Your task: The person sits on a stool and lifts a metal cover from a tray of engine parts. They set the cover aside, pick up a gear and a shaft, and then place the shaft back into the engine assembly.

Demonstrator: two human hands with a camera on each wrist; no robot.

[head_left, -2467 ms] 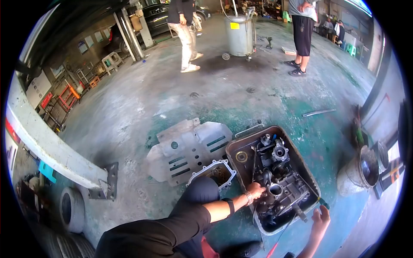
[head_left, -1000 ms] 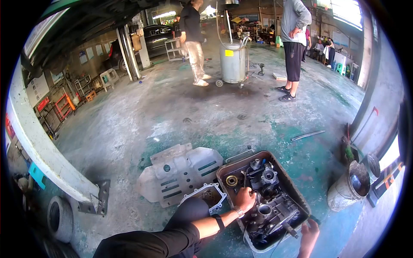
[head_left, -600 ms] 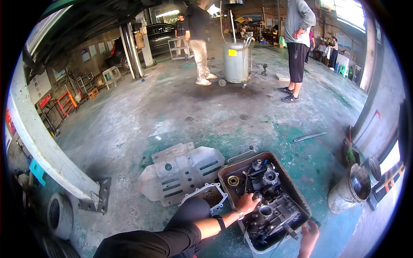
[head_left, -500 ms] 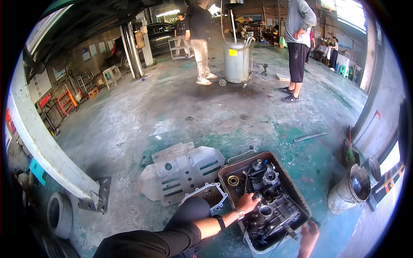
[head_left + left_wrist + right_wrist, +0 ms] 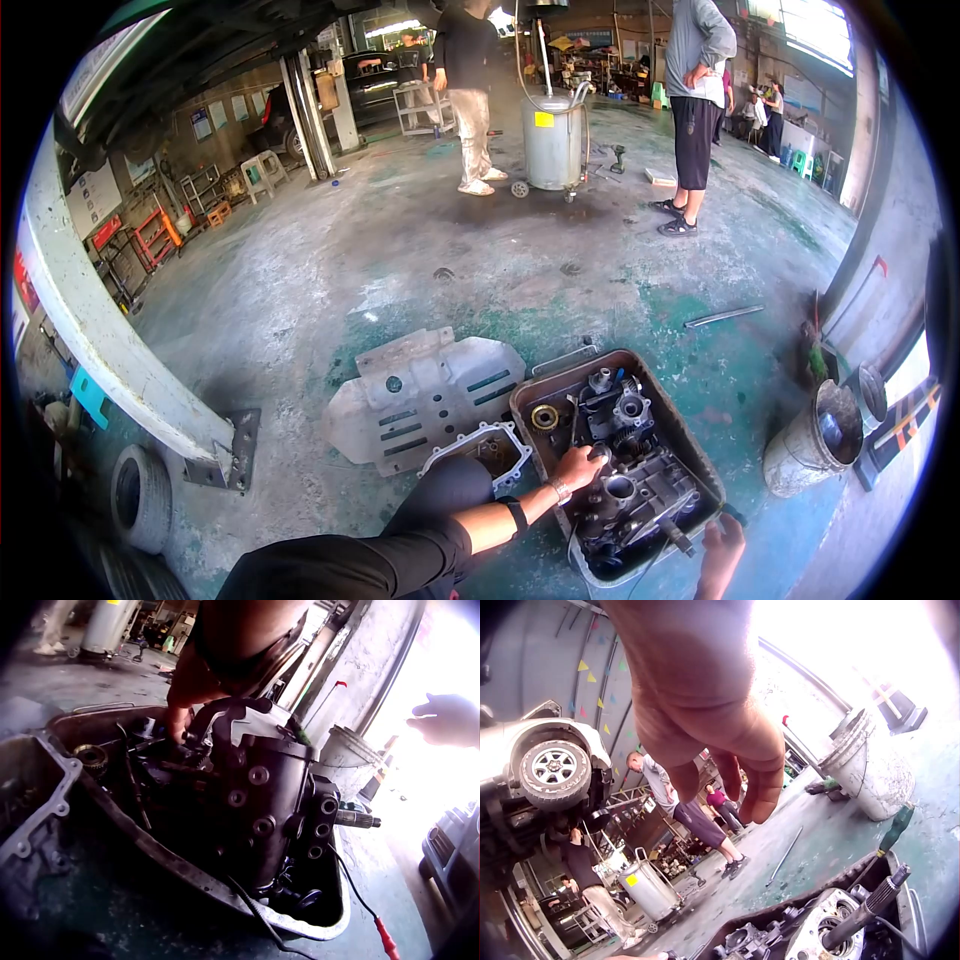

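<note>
A brown metal tray (image 5: pixel 520 400) holds a dark gearbox housing (image 5: pixel 655 490) with loose gears and shafts beside it. My left hand (image 5: pixel 577 470) reaches over the tray's left side and grips a dark, rounded metal part at the housing's upper left; its fingers (image 5: pixel 178 724) partly hide that part. A dark curved arm (image 5: pixel 225 712) stands close by in the left wrist view. My right hand (image 5: pixel 722 550) hangs loosely bent and bare beside the tray's right corner. Near it, a green-handled screwdriver (image 5: pixel 897 829) leans at the tray's rim.
Left of the tray lie a gasket-edged metal cover (image 5: pixel 435 455) and a slotted metal plate (image 5: pixel 430 390). A dirty bucket (image 5: pixel 815 440) stands to the right, with a metal bar (image 5: pixel 724 316) on the floor. People stand around a grey tank (image 5: pixel 553 145) further back.
Since about a second ago, my left hand has come down from higher in the tray onto the dark part. My right hand stays beside the tray. The head view has shifted slightly.
</note>
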